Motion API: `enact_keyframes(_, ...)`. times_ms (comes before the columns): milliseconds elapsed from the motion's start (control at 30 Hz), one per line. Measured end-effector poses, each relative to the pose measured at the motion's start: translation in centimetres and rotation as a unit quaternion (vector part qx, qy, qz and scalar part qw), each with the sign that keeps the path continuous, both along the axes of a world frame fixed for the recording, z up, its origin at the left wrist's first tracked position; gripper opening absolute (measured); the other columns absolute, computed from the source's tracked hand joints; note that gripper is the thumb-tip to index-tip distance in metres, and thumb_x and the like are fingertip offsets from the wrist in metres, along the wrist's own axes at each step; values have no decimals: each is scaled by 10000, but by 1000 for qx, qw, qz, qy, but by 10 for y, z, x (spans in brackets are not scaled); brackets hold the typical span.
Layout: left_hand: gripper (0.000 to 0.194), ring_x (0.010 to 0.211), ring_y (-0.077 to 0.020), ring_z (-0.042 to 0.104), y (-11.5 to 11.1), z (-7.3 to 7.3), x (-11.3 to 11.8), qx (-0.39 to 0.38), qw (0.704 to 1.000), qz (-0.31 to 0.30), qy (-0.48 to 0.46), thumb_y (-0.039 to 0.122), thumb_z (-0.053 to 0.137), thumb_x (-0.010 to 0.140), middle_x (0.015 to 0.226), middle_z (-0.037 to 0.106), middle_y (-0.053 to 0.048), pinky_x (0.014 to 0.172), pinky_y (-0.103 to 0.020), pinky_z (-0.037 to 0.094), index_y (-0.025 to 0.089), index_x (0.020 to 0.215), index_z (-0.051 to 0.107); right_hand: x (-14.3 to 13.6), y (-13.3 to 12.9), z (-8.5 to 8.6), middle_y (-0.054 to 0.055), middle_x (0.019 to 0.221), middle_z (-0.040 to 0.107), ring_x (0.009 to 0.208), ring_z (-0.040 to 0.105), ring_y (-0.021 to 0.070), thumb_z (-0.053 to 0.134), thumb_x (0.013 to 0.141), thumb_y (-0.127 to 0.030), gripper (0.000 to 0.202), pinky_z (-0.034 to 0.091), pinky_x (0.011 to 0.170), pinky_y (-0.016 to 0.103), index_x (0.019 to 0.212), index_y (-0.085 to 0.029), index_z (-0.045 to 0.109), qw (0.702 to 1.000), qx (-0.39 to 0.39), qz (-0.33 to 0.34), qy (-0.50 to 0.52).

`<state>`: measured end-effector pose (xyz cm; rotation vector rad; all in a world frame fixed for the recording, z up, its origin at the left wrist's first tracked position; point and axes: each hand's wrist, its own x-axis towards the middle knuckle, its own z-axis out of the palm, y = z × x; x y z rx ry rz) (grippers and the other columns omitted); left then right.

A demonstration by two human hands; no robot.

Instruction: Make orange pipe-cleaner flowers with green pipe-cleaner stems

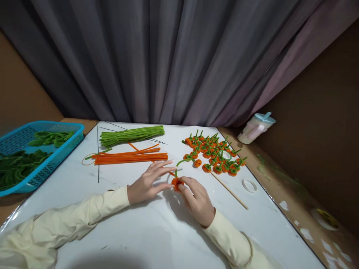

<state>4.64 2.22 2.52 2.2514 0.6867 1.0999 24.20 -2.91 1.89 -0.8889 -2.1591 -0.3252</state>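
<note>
Your right hand (198, 198) pinches an orange piece (176, 183) whose long green stem (182, 161) looks unfinished, your left hand (145, 184) beside it with fingers apart; similar pieces (207, 154), seemingly done, lie beyond your right, unworked orange strips (130, 158) and green strips (131, 135) beyond your left

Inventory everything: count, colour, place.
Basket: one, blue, left
Leaves: many, green, in basket
Stems: many, green, tabletop rear
Strips: many, orange, before stems
Band: one, tan, left
Rods: several, black, left
Pieces: many, orange with green, right
Rings: two, white, right
Stick: one, tan, right
Cup: one, pale, right
Scraps: several, white, right
Roll: one, white, right
Curtain: count unclear, grey, rear
Tabletop: one, white, centre
Held piece: one, orange, centre
Left hand, right hand: two, cream sleeves, centre
</note>
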Motion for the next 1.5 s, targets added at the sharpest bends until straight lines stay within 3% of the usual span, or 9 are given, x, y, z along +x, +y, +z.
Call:
enact_keyframes(133, 331, 568, -176, 641, -6, -9, 3, -351, 925, 98, -107, 472, 536, 823, 630, 657, -49, 503, -264, 516, 151, 880, 591, 3, 0, -3, 163, 931, 639, 868, 574, 211, 430, 866, -28, 157, 487, 660, 319, 940, -86, 556, 999, 41, 2, -1)
enact_keyframes(200, 427, 359, -134, 547, -6, -16, 5, -557, 822, 19, -116, 542, 458, 841, 493, 593, -18, 323, -196, 401, 130, 883, 561, 3, 0, -2, 167, 929, 654, 915, 590, 221, 434, 866, -29, 156, 494, 668, 320, 917, -86, 570, 997, 62, 43, -4)
enact_keyframes(300, 420, 463, -166, 620, -3, -27, 8, -707, 680, -145, -128, 497, 490, 835, 611, 647, -80, 321, -177, 420, 98, 945, 554, 0, -2, 0, 180, 987, 666, 1045, 576, 239, 426, 874, -45, 173, 508, 733, 324, 893, -76, 595, 992, 67, 103, -25)
enact_keyframes(400, 322, 605, -210, 667, -2, -30, 9, -735, 624, -215, -156, 399, 570, 807, 639, 641, -74, 398, -205, 497, 101, 927, 563, -1, -1, -1, 194, 1102, 636, 1180, 499, 257, 412, 873, -50, 212, 501, 835, 338, 975, -32, 598, 986, 37, 144, -76)
enact_keyframes(667, 310, 688, -188, 671, 1, -18, 7, -655, 722, -126, -184, 275, 614, 804, 809, 656, -91, 513, -213, 522, 108, 1062, 576, 7, 3, -10, 177, 1120, 626, 1177, 505, 256, 379, 749, -51, 426, 493, 808, 406, 1156, -96, 493, 982, -90, 164, 29)
enact_keyframes(933, 462, 839, -243, 658, -3, -19, 10, -605, 779, -99, -130, 336, 634, 781, 985, 649, -143, 591, -285, 551, 103, 1168, 538, 1, 2, -9, 64, 996, 646, 938, 598, 167, 408, 886, -112, 271, 480, 806, 321, 1114, -223, 504, 930, -294, 60, 213)
enact_keyframes(1100, 442, 815, -222, 656, -5, -19, 10, -567, 811, -124, -71, 371, 607, 795, 878, 669, -112, 619, -284, 547, 95, 1138, 565, -1, 5, -10, 44, 838, 655, 793, 573, 176, 496, 885, -216, 209, 448, 721, 324, 1090, -216, 541, 932, -304, 48, 190)
enact_keyframes(1233, 387, 836, -199, 643, -8, -19, 9, -550, 822, -138, -46, 364, 599, 800, 872, 666, -88, 647, -264, 539, 111, 1093, 582, -5, 5, -10, 32, 708, 625, 694, 546, 155, 471, 897, -234, 137, 433, 671, 301, 874, -194, 600, 923, -330, 66, 186)
enact_keyframes(1500, 336, 694, -163, 645, -3, -15, 7, -564, 809, -165, -19, 345, 573, 811, 860, 648, -80, 489, -198, 510, 130, 1068, 565, -6, 9, 3, 6, 640, 623, 597, 562, 121, 520, 855, -312, 166, 448, 608, 242, 773, -177, 571, 836, -456, 33, 303)
